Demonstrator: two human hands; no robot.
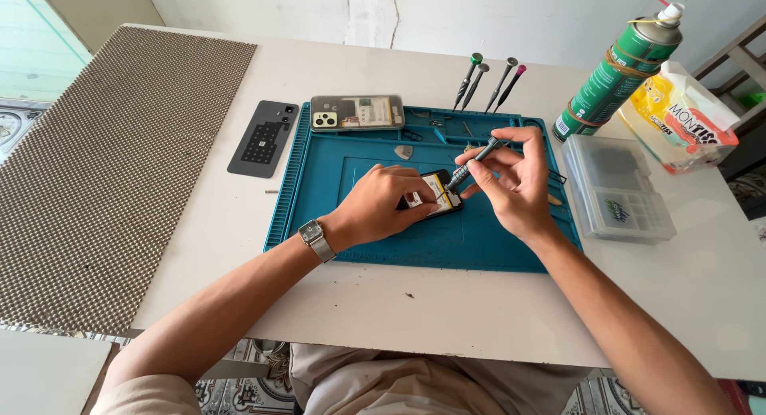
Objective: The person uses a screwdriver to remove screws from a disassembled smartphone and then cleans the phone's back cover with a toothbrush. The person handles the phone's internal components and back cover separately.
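Left hand (381,203) steadies the opened phone (435,193) on the blue mat (479,243); right hand (515,179) fingers clamp a screwdriver (472,161), tip on its interior. Back cover (263,138) already removed; screws remain.

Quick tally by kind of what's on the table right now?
Screwdrivers: 5, four standing at the mat's far edge and one in the right hand
Phones: 2, one under the left hand, one at the mat's top
Back cover: 1
Spray can: 1
Parts box: 1
Tissue pack: 1
Total: 11
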